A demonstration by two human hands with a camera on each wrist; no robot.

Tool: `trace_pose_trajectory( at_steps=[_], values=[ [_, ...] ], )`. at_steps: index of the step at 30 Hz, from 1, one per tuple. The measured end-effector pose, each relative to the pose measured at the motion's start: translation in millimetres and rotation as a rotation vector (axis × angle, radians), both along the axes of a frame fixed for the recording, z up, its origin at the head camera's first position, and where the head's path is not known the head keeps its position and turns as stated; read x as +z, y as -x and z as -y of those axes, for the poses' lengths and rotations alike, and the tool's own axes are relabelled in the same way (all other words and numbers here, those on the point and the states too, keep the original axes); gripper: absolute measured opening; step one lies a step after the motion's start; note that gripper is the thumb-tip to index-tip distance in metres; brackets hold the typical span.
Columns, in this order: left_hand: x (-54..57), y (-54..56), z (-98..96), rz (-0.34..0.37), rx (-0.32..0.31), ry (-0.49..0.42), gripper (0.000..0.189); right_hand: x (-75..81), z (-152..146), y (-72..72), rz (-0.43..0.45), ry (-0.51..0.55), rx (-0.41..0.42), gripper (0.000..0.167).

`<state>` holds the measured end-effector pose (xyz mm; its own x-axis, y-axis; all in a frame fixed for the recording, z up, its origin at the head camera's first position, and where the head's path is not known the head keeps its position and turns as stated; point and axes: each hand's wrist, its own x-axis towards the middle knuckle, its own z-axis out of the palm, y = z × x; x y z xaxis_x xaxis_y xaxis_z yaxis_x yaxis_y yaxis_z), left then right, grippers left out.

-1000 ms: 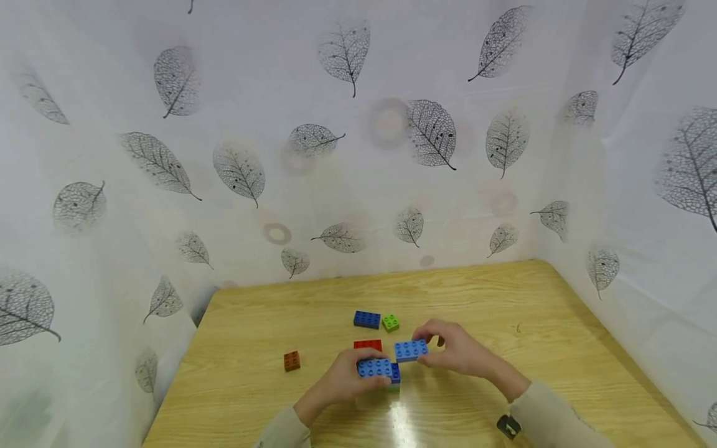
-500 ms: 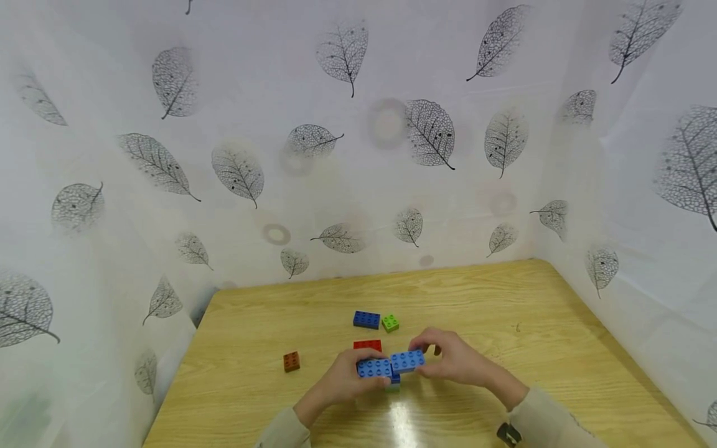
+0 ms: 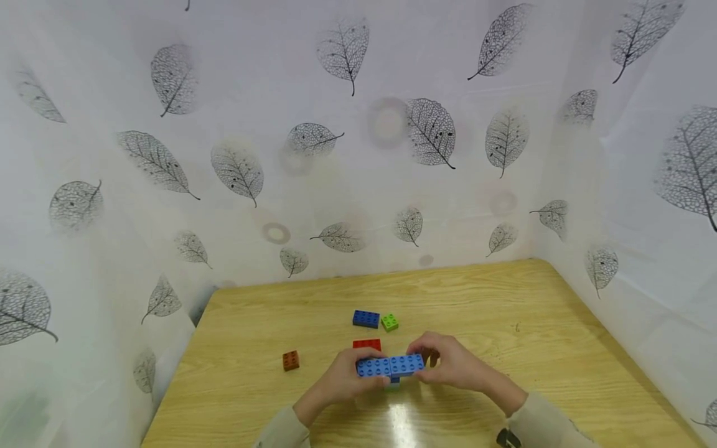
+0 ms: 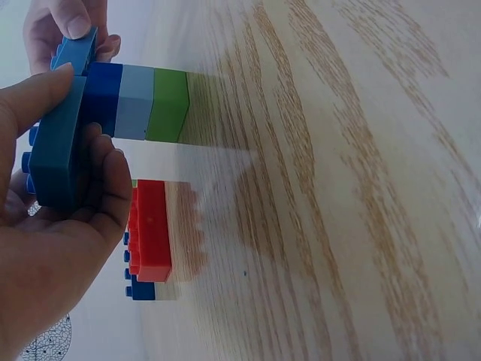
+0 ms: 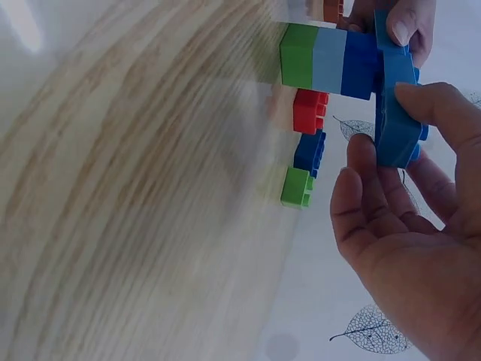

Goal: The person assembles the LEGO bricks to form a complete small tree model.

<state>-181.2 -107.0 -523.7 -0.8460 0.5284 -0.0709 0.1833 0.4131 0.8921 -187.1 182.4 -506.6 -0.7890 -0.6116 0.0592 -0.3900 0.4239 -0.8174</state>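
Observation:
A small tower of toy building bricks stands on the table: a green brick (image 4: 169, 105) at the bottom, a light blue brick (image 4: 135, 101) over it, then a dark blue brick (image 4: 104, 98). Two long blue bricks lie end to end across its top. My left hand (image 3: 348, 376) grips the left blue brick (image 3: 374, 368) between thumb and fingers. The right blue brick (image 5: 398, 120) is pinched by my right hand (image 3: 455, 362); it overhangs the tower's right side. Whether it is pressed fully down, I cannot tell.
Behind the tower lie a red brick (image 3: 366, 344), a dark blue brick (image 3: 366, 319) and a lime green brick (image 3: 389, 322). Off to the left is an orange-brown brick (image 3: 290, 360). A white leaf-print curtain (image 3: 358, 186) encloses the back and sides of the wooden table (image 3: 241, 386).
My right hand has brought its blue brick left and nearer to me, from beside the tower onto its top, against the other blue brick. My left hand has kept its grip and place.

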Motion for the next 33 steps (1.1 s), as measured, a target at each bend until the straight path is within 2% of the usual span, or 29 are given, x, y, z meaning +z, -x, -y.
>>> trace_pose_trajectory(
  at_steps=[7, 13, 22, 33],
  values=[
    [-1.0, -0.3, -0.4, 0.002, -0.005, -0.016, 0.037, -11.0, 11.6, -3.4, -0.001, 0.019, -0.033, 0.036],
    [-1.5, -0.1, -1.8, -0.004, -0.014, -0.024, 0.036, -17.3, 16.5, -4.2, -0.031, 0.036, -0.067, 0.035],
    [-1.2, 0.8, -0.8, -0.013, -0.01, -0.016, 0.035, -15.2, 18.9, -3.6, 0.022, 0.048, -0.067, 0.033],
    [0.1, 0.3, -0.6, 0.0, -0.001, -0.014, 0.034, -14.1, 19.5, -2.4, 0.019, 0.047, -0.066, 0.033]
  ],
)
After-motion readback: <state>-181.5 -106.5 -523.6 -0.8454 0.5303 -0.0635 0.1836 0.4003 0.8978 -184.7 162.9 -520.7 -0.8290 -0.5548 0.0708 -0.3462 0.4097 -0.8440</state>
